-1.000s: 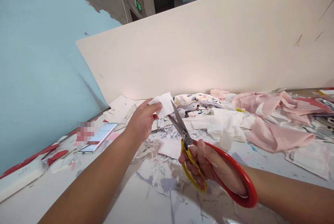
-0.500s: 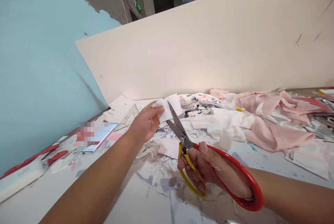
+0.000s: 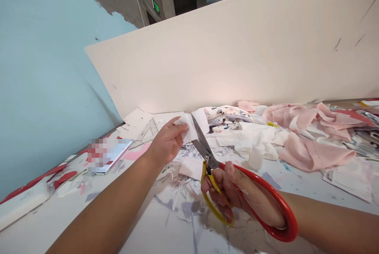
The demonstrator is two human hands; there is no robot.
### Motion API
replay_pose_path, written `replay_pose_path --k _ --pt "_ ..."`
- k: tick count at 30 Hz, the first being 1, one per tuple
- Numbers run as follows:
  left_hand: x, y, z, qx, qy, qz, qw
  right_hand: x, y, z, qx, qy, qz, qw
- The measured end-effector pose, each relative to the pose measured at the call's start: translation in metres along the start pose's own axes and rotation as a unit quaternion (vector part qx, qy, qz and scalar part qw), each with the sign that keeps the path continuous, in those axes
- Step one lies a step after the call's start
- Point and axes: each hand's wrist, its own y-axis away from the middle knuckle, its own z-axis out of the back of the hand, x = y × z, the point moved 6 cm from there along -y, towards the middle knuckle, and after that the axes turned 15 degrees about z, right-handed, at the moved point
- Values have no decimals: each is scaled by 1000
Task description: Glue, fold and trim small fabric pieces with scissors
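Note:
Between thumb and fingers, my left hand [image 3: 169, 140] pinches a small piece of white fabric or paper [image 3: 188, 128]; which material it is I cannot tell. My right hand [image 3: 237, 191] grips a pair of scissors [image 3: 211, 159] with one red handle and one yellow handle. The blades point up and away to the left, slightly parted, with the white piece between them. Part of that piece shows beyond the upper blade. Below the blades, thin cut scraps [image 3: 180, 183] are scattered over the white table [image 3: 142, 222].
A phone [image 3: 117, 156] lies left of my left arm, near a clear set square [image 3: 149, 131]. Pink cloth [image 3: 316, 155], floral fabric [image 3: 227, 116] and white cloth [image 3: 251, 139] are heaped at the back and right. A pale board [image 3: 225, 53] stands upright behind.
My left hand has shifted slightly to the right with the white piece, which sits further between the blades. The blades have closed a little. My right hand has barely moved.

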Motion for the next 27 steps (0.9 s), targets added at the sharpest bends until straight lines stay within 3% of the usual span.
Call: replay_pose_path --k 8,15,21,27 --pt "0 -1 -5 77 -44 -27 996 -1 1 1 10 11 14 1000" --pt "-5 3 -4 47 -98 -55 993 -4 2 2 6 32 11 999" --pt "-6 2 0 22 -85 -53 995 -3 2 6 7 66 12 998" --pt "-6 4 -8 73 -130 -53 987 -5 -1 7 -5 71 5 997"
